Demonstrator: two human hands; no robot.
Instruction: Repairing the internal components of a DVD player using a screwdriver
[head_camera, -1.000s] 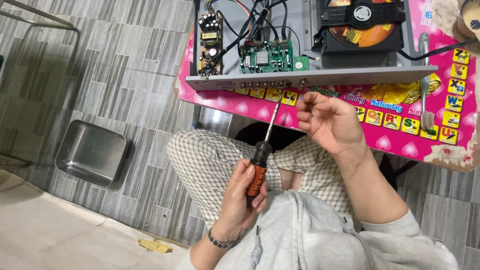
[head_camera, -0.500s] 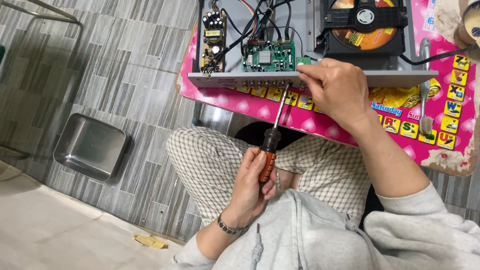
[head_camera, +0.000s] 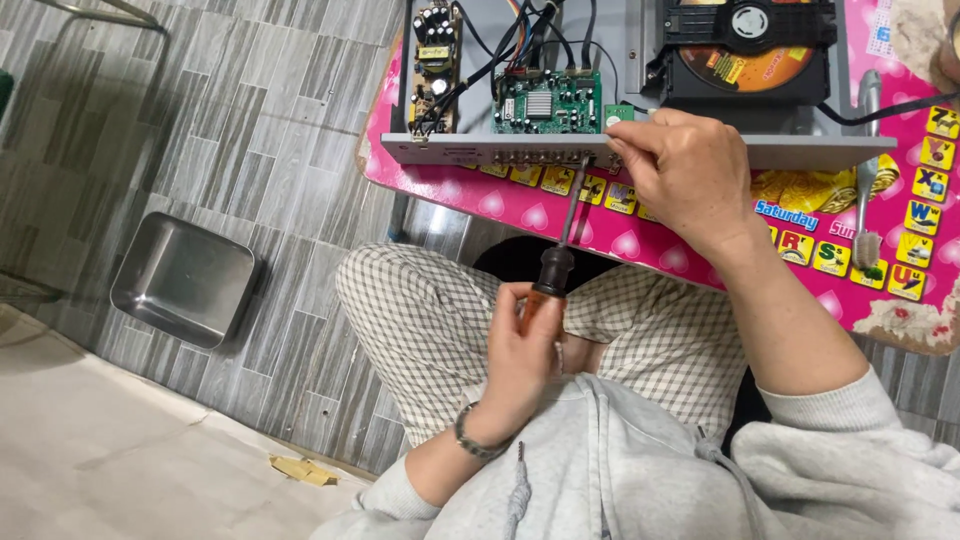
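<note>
An opened grey disc player (head_camera: 800, 150) lies on a pink children's table (head_camera: 560, 215), its green circuit board (head_camera: 545, 100), power board (head_camera: 435, 60) and disc drive (head_camera: 745, 50) exposed. My left hand (head_camera: 525, 350) grips the orange and black handle of a screwdriver (head_camera: 555, 265); its shaft reaches up to the player's rear panel beside the row of sockets. My right hand (head_camera: 685, 170) rests on that rear panel edge, fingers pinched by the screwdriver tip. My checked trousers and grey hoodie fill the lower part of the view.
A square steel tray (head_camera: 185, 280) sits on the tiled floor at the left. A brush with a grey handle (head_camera: 868, 160) lies on the table at the right. A scrap of yellow paper (head_camera: 300, 468) lies on the floor near my left elbow.
My right hand rose from below the table edge onto the player's rear panel. The screwdriver tip moved up to the panel with it. The view has tilted closer to the table.
</note>
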